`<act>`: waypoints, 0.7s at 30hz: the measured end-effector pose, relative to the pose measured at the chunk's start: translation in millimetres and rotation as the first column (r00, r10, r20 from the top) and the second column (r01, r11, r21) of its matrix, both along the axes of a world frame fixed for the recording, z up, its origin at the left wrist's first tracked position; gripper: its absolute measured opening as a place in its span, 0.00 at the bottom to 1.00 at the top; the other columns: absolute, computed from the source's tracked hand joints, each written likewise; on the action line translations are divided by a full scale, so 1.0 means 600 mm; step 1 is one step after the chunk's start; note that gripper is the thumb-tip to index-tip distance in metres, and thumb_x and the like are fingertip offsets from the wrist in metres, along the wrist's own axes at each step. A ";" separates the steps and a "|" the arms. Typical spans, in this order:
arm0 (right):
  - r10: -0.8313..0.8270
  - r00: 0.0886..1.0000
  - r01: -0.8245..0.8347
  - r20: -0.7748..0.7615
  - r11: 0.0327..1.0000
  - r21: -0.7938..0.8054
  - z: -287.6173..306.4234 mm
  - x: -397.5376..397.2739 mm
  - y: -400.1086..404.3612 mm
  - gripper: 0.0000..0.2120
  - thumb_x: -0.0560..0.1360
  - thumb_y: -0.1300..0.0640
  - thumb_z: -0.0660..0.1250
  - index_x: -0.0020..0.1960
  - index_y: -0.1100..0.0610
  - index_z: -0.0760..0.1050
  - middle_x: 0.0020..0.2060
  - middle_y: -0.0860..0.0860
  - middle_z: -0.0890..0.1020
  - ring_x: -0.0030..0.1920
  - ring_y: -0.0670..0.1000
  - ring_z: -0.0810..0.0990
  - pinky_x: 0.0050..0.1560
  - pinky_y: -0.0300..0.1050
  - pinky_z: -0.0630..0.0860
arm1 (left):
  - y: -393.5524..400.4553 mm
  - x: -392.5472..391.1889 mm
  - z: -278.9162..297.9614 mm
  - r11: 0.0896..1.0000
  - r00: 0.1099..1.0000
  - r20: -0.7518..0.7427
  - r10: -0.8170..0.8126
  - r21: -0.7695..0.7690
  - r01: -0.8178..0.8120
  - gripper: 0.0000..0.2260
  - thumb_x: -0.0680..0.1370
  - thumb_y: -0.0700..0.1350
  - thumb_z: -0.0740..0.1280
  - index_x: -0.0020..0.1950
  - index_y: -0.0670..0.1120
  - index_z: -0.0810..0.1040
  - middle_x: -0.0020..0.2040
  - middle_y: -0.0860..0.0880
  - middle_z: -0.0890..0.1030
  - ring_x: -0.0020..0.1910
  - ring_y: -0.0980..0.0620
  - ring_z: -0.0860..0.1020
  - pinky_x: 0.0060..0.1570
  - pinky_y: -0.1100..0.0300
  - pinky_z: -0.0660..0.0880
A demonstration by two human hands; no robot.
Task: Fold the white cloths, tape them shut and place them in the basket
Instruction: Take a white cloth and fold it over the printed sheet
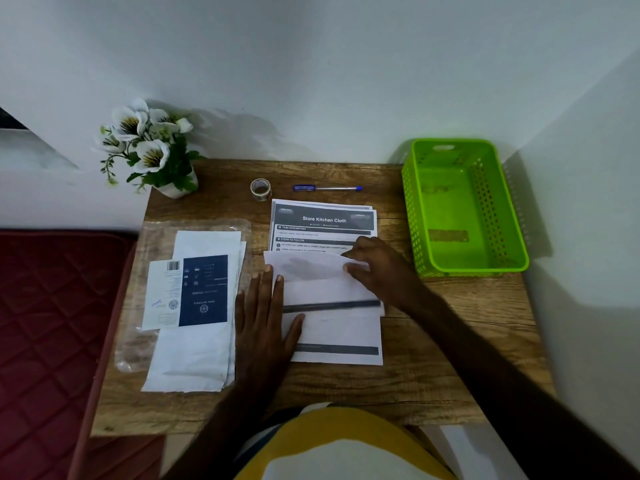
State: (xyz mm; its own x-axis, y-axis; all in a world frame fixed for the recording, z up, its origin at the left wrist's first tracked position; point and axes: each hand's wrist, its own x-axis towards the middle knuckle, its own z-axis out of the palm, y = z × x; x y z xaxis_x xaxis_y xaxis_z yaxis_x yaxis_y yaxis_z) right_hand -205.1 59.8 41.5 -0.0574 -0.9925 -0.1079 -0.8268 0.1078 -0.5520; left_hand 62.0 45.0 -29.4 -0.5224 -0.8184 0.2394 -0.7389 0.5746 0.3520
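White cloth (325, 292) at frame centre, seemingly mid-fold: flat left hand (263, 317) pressing, right hand (377, 268) pinching its far edge; tape (260, 189) untouched, basket (512, 216) at right unfilled.

A wooden table (433, 382) fills the middle of the frame, set against a pale wall (311, 64). At its upper left corner stands a small white pot (178, 188) of white flowers (145, 140) with green leaves. Right of the pot, near the table's far edge, lies a blue pen (327, 188), pointing left to right. Below the pen, at the centre of the frame, sits a stack of printed sheets (322, 220) headed "Store Kitchen Cloth". At the lower left, beside the table, is a dark red quilted mattress (45, 323). At the bottom centre, yellow and white clothing (346, 445) shows.
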 end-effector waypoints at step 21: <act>0.188 0.921 -0.248 -0.342 0.958 -0.142 -0.102 0.019 0.081 0.27 0.81 0.59 0.57 0.80 0.54 0.63 0.82 0.55 0.57 0.82 0.55 0.55 0.78 0.66 0.56 | -0.015 -0.010 -0.017 0.991 0.985 0.142 -0.097 0.101 0.083 0.30 0.84 0.57 0.56 0.84 0.46 0.56 0.85 0.47 0.51 0.84 0.45 0.49 0.79 0.38 0.53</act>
